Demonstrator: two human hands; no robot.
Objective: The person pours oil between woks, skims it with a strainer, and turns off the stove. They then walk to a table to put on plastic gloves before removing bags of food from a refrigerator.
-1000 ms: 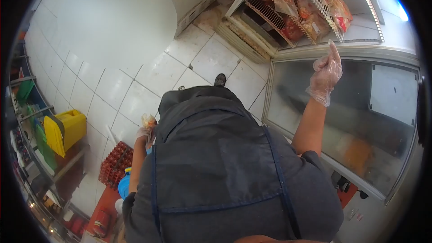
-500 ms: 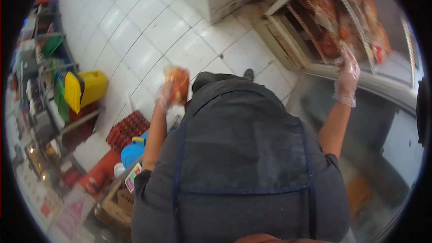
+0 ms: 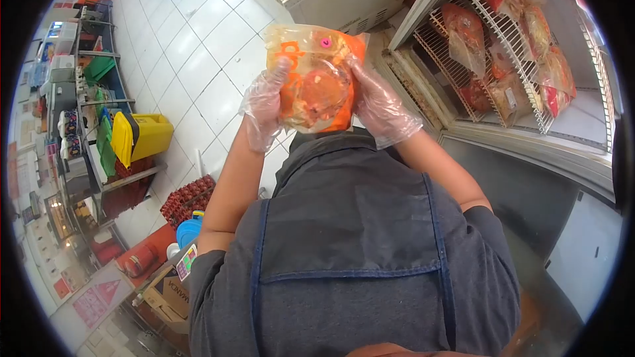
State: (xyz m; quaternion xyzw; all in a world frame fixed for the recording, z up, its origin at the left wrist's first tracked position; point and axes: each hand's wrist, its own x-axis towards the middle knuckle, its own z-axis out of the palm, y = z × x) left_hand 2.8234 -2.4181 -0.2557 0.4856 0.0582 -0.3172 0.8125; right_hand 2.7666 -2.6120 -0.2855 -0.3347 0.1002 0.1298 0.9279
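Observation:
A clear plastic bag with orange print [image 3: 317, 82] is held up in front of my chest, with reddish and pale food inside and a small pink round sticker near its top. My left hand [image 3: 268, 96], in a clear plastic glove, grips the bag's left side with the thumb on its face. On the right side my right hand [image 3: 377, 96], gloved the same way, is closed around the edge. The fingers behind the bag are hidden. To the right, similar bags of food [image 3: 464, 36] lie on white wire racks [image 3: 522, 59] inside an open fridge.
A light-coloured chest or cabinet [image 3: 344, 0] with a stained top stands ahead. At left are shelves with goods and a yellow bin [image 3: 142, 139]. Stacked red egg trays [image 3: 188, 201], a blue lid [image 3: 190, 231] and a cardboard box [image 3: 169, 297] are low at left.
My right hand has come away from the fridge racks to the bag. My left hand has raised the bag to the middle, and both hands now hold it.

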